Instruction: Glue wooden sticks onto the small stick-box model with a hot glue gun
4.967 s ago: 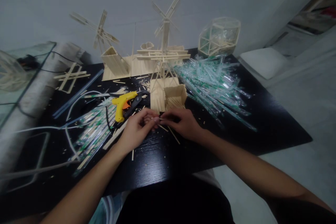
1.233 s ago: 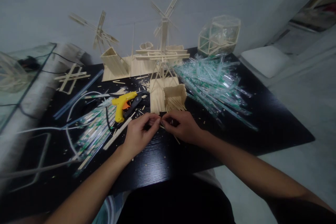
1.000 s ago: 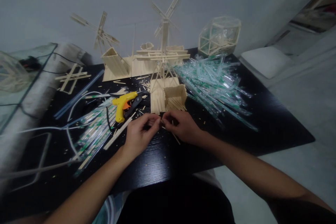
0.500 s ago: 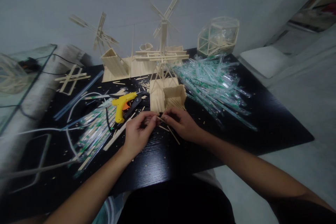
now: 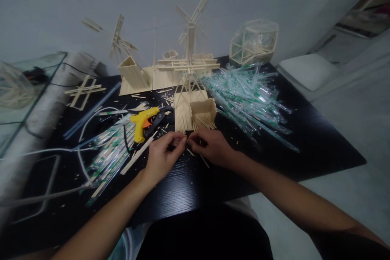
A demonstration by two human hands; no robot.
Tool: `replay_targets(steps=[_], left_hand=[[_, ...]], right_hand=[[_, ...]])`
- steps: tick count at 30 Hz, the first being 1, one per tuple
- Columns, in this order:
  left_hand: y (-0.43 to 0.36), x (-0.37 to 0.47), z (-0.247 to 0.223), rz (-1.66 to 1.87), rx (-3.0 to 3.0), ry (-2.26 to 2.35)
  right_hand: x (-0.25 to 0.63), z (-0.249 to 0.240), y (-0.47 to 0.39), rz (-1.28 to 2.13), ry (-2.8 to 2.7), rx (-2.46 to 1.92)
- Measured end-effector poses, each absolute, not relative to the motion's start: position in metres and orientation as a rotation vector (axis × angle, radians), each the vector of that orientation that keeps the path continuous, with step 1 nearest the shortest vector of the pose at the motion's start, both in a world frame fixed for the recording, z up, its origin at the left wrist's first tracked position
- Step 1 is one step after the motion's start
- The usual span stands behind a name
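My left hand (image 5: 166,152) and my right hand (image 5: 210,144) meet fingertip to fingertip over the black table's front part. Both are closed in a pinch on a thin wooden stick, now almost wholly covered by the fingers; whether it is in one piece I cannot tell. Just beyond them stands a windmill model (image 5: 189,65) built of pale sticks. At its base is an open stick-walled box (image 5: 203,109) with loose sticks in it. A few short sticks (image 5: 204,161) lie on the table under my right hand.
A yellow glue gun (image 5: 142,123) lies left of the model, near a cable and plastic-wrapped sticks (image 5: 108,156). Clear and green wrappers (image 5: 248,93) heap up on the right. Behind stand another windmill (image 5: 132,75) and a faceted stick frame (image 5: 254,42). Stick scraps litter the black table (image 5: 179,187).
Both hands have dropped slightly toward me and their fingertips are closer together. The stick seen between them before is now mostly hidden. The view has shifted a little.
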State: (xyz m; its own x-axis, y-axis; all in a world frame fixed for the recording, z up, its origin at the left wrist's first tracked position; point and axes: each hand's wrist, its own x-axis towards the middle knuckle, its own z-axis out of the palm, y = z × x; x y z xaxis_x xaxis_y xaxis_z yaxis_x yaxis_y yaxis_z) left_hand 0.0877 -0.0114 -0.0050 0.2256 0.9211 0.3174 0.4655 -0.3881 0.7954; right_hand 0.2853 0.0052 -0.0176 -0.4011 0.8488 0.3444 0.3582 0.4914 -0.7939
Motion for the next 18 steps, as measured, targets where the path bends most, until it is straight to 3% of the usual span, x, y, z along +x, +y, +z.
replay_targets(steps=[18], left_hand=[[-0.002,0.087,0.002,1.347,1.392,1.188]], right_hand=[[0.287,-0.01,0.008,1.096,-1.656,-1.079]])
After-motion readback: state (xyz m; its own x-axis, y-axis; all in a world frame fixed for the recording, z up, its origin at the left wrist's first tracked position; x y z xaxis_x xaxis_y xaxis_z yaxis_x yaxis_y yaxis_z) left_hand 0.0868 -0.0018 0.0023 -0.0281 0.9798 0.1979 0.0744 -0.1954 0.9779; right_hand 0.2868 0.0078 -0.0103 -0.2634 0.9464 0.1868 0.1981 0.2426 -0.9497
